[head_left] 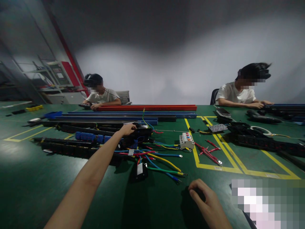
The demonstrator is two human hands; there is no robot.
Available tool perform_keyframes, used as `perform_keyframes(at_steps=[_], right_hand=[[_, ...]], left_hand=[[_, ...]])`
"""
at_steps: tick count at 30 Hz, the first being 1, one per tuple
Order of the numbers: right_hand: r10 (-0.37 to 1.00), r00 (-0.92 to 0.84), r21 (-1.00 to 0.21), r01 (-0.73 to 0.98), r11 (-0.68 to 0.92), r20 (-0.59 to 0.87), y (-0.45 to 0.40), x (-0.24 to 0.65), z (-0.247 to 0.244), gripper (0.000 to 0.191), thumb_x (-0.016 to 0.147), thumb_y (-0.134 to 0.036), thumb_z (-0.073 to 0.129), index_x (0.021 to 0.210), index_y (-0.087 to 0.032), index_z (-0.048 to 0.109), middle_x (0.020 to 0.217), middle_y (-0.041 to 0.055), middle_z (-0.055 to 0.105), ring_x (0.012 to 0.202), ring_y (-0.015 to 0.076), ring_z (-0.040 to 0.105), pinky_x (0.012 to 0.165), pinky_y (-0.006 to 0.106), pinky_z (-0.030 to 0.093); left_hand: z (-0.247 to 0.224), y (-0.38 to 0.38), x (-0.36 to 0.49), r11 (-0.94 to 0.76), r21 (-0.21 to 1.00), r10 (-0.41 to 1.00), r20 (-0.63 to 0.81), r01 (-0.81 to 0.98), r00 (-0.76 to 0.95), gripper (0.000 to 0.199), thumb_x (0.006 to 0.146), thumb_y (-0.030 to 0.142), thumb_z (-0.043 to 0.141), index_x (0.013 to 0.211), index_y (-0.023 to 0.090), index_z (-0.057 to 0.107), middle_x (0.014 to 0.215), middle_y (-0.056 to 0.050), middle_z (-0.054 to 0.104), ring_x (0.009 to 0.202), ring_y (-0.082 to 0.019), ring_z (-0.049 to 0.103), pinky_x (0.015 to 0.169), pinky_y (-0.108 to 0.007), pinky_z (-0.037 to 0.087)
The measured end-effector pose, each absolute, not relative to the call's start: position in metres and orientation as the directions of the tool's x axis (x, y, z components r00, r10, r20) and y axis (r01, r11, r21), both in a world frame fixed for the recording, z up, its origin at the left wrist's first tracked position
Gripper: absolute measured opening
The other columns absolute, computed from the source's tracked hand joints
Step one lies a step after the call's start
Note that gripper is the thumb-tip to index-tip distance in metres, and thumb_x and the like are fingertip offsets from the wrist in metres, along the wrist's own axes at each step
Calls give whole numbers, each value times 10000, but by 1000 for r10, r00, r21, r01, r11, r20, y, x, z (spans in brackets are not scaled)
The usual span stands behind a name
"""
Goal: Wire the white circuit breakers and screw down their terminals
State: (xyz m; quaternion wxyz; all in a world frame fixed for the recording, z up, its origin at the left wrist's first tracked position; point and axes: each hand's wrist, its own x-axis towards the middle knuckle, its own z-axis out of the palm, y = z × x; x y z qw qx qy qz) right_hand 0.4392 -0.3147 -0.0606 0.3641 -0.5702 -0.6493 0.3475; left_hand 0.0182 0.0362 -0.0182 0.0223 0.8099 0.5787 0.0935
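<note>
Sitting among the long black strips (pixel 64 148), a dark housing (pixel 144 132) is lying just by the left hand (pixel 128 128), whose fingers are bending down near its left end; whether they are grasping it or only touching, I cannot tell. Handling this housing seems to be the step in hand, and the next move is probably calling for a sure pinch and care around the loose wires (pixel 166 155) fanning out nearby. The right hand (pixel 206 195) is hovering over the near side of the green table (pixel 28 190), its fingers loosely curled and holding nothing. A small black module (pixel 140 173) is bearing a white label, its print too small to read. Farther right, a circuit breaker (pixel 186 141) is showing tiny, illegible markings, with red cables (pixel 209 154) lying just beside it. Toward the back, a red rail (pixel 147 108) is carrying faint dark lettering, also unreadable; no brand is showing clearly.
</note>
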Motion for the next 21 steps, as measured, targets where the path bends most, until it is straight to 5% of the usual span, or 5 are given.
perform_keyframes(at_steps=[5, 9, 16, 21], right_hand=[[993, -92, -855, 506, 113, 76, -315, 441, -64, 268, 914, -415, 475, 873, -189, 615, 894, 44, 633, 871, 193, 594, 787, 294, 440], [992, -97, -852, 510, 119, 80, -315, 442, -66, 264, 906, -415, 486, 878, -190, 622, 887, 45, 637, 855, 194, 596, 768, 294, 443], [988, -106, -862, 485, 147, 108, -314, 442, -66, 261, 901, -411, 501, 860, -190, 635, 881, 52, 652, 846, 197, 603, 771, 294, 450], [988, -106, -854, 499, 147, 108, -316, 441, -63, 257, 908, -400, 485, 863, -191, 627, 891, 49, 649, 857, 195, 602, 780, 295, 449]], left_hand=[[23, 53, 14, -320, 190, 933, 232, 928, 274, 427, 928, 421, 437, 1085, 138, 715, 1037, -107, 698, 980, -223, 619, 891, -306, 467], [41, 54, 15, -369, 196, 928, 139, 909, 347, 350, 908, 415, 537, 1063, 161, 722, 1024, -66, 716, 970, -195, 632, 901, -282, 475], [-2, 38, 29, -340, 146, 928, -105, 929, 357, 284, 949, 341, 598, 1149, 140, 624, 1151, -90, 637, 1000, -206, 634, 880, -413, 539], [-12, 35, 25, -284, 74, 951, -107, 956, 291, 293, 948, 338, 597, 1182, 163, 612, 1201, -96, 611, 1058, -223, 610, 909, -429, 525]])
